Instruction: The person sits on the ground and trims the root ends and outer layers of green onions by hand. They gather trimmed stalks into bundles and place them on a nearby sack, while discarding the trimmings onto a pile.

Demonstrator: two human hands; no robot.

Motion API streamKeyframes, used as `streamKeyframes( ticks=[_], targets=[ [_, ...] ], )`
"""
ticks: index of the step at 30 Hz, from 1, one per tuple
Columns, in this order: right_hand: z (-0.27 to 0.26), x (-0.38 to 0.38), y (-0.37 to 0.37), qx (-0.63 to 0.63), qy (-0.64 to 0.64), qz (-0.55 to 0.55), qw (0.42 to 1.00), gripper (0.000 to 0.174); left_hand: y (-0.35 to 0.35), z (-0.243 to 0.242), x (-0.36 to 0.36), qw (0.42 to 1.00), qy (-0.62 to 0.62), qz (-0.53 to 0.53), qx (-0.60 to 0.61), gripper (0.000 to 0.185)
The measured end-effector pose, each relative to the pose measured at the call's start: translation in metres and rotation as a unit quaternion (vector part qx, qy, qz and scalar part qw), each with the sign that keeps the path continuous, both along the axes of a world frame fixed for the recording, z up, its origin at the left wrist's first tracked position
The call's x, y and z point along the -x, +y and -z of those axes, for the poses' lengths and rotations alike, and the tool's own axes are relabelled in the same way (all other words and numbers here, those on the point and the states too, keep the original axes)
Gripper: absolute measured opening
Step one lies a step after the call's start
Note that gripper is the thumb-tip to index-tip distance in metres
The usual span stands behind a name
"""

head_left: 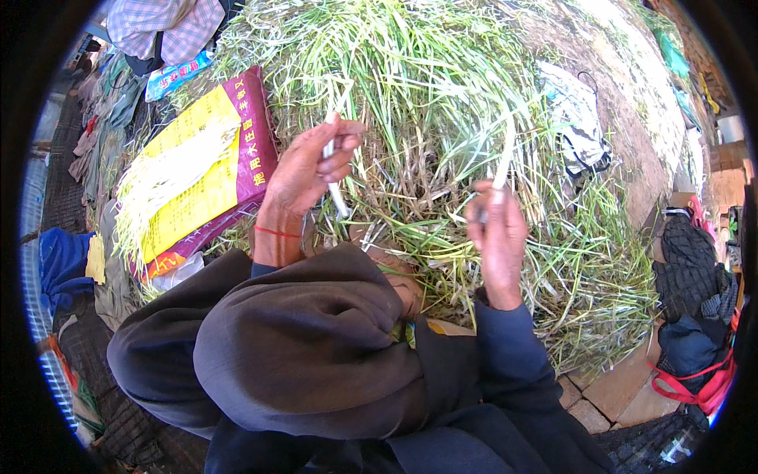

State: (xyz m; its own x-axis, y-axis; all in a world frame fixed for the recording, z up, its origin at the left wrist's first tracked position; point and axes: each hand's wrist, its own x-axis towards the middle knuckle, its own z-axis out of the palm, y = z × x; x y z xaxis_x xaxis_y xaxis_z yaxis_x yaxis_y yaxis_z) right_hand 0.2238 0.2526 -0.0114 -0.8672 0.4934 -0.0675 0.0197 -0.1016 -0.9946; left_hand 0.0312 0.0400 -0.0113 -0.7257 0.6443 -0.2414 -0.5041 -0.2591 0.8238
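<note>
My left hand [314,155] is closed around a thin white stalk [338,200] of a leafy green plant. The stalk sticks out below the fingers, and its pale upper part shows above them. My right hand [501,234] pinches another pale stalk [506,151] between thumb and fingers, its length pointing up and away from me. Both hands are over a broad heap of long green leaves and stalks [379,65]. To the left, a bunch of pale trimmed stalks [177,163] lies on a yellow and purple printed sack [195,219].
A patterned cloth item with black straps [571,115] lies on the heap's right side. Beyond the sack are a blue printed packet [177,76] and checked cloth [166,29]. Dark clothing and a red strap [693,382] lie at right, near paving bricks [619,388]. My knees [296,338] are in front.
</note>
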Motion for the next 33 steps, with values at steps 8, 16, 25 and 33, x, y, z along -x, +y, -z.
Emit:
streamKeyframes(
  ticks=[8,16,25,33],
  targets=[
    [0.017,0.047,-0.06,-0.245,0.023,-0.109,0.963,0.017,0.038,0.016,-0.025,0.994,-0.085,0.028,-0.056,0.044],
    [0.026,0.049,-0.057,-0.246,-0.008,-0.173,0.954,0.022,0.046,0.028,-0.033,0.987,-0.141,-0.02,-0.075,0.031],
    [0.104,0.104,-0.049,-0.259,-0.08,-0.15,0.951,0.029,-0.001,-0.108,0.037,0.976,0.158,-0.016,-0.15,0.027],
    [0.139,0.149,-0.082,-0.409,-0.133,-0.077,0.899,0.036,0.007,-0.059,0.039,0.948,0.238,-0.2,0.063,0.029]
  ],
)
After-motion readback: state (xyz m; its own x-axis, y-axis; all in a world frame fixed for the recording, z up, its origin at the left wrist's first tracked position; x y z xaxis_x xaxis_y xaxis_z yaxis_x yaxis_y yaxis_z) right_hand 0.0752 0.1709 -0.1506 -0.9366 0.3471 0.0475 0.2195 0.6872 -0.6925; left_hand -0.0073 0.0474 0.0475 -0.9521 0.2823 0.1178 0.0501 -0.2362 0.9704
